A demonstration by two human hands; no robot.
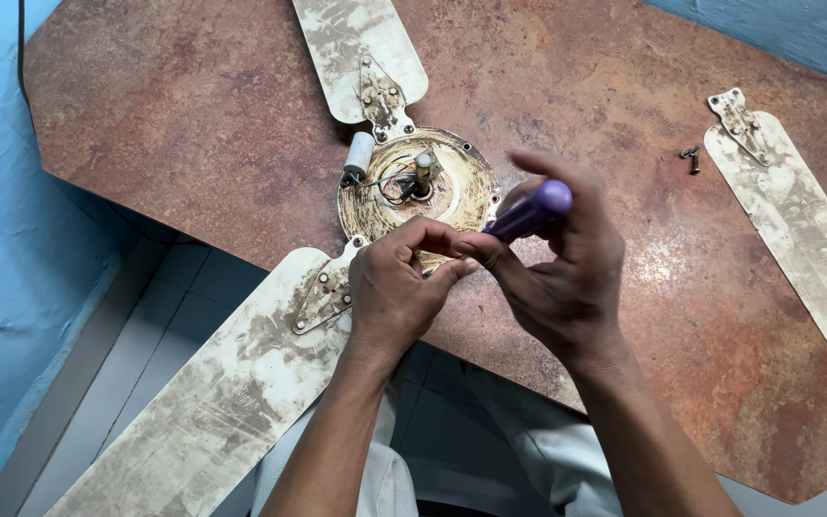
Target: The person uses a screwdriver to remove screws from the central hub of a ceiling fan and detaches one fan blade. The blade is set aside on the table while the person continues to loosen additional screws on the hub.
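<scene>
The fan motor (418, 187) lies on the surface (193, 105), two blades attached. The right hand (557, 273) grips a purple screwdriver (528, 213) angled toward the motor's near rim; the left hand (394, 287) pinches at its tip, steadying it.

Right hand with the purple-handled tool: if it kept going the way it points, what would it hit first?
Most likely the left hand, whose fingertips meet the right hand at the purple-handled tool. Beyond them lies the fan motor hub, though depth is unclear.
</scene>
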